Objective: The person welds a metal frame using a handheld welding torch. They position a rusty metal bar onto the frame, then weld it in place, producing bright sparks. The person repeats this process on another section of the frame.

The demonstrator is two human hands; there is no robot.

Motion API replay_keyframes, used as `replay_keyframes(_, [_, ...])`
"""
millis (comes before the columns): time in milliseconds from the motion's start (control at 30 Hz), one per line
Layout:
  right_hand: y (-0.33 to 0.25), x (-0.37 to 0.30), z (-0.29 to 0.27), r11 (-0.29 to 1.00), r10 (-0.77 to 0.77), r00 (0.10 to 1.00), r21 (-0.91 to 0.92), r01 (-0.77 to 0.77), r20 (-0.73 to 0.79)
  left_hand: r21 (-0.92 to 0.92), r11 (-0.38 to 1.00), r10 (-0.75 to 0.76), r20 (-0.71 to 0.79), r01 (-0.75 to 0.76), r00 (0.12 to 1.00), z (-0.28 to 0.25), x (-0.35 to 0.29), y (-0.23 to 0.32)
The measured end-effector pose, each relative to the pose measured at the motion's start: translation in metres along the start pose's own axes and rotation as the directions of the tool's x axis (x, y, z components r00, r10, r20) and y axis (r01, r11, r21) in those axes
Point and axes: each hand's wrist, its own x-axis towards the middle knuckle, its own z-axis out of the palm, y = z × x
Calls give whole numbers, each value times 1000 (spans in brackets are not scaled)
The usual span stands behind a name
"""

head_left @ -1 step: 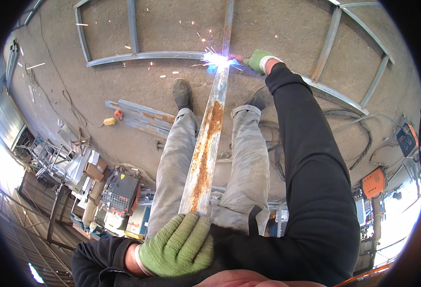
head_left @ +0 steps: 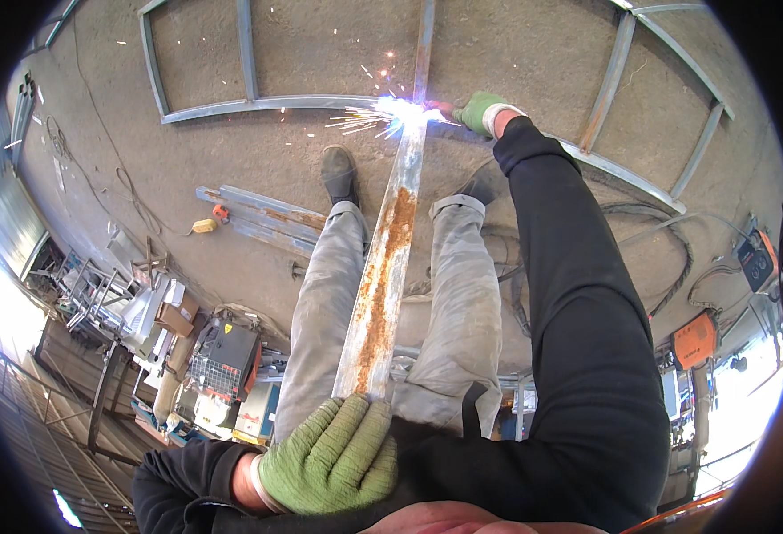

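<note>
My left hand [head_left: 330, 458], in a green glove, is closed over the near end of a long metal bar [head_left: 379, 294] with rust down its face. The bar runs away from me between my legs to a metal frame [head_left: 298, 103] on the ground. A bright white-blue arc [head_left: 405, 111] with flying sparks burns where its far end meets the frame. Close to the arc on the right, my gloved right hand [head_left: 480, 114] is closed on a welding torch [head_left: 446, 109]. Glare and glove hide most of the torch.
Loose metal bars [head_left: 262, 218] lie left of my feet, beside a yellow-and-orange tape measure [head_left: 205, 226]. Dark cables [head_left: 676, 258] curl on the right near orange machines [head_left: 694, 340]. At lower left stand a caged machine [head_left: 218, 360] and a cardboard box [head_left: 176, 316].
The sparks now spray mostly to the left of the arc in a denser fan. My hands, the bar and the frame stay in place.
</note>
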Motion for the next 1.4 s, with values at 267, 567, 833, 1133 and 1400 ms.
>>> replay_keyframes(267, [-4, -4, -4, 998, -65, 998, 15, 65, 6, -11, 1000, 16, 15, -16, 1000, 1, -1, -1])
replay_keyframes(567, [3, 13, 6, 993, -38, 999, 115, 38, -3, 5, 1000, 25, 6, -25, 1000, 3, -2, -1])
replay_keyframes(833, [1, 7, 1, 990, -53, 995, 136, 40, 89, 26, 999, 23, 1, -23, 1000, 4, -3, 0])
replay_keyframes(1133, [4, -5, -6, 991, 21, 997, 131, -31, 76, -7, 999, 33, 28, -32, 999, 2, -3, -2])
replay_keyframes(1400, [3, -5, -2, 994, -7, 1000, 111, 7, 3, 6, 1000, 24, 12, -24, 1000, 3, -3, 0])
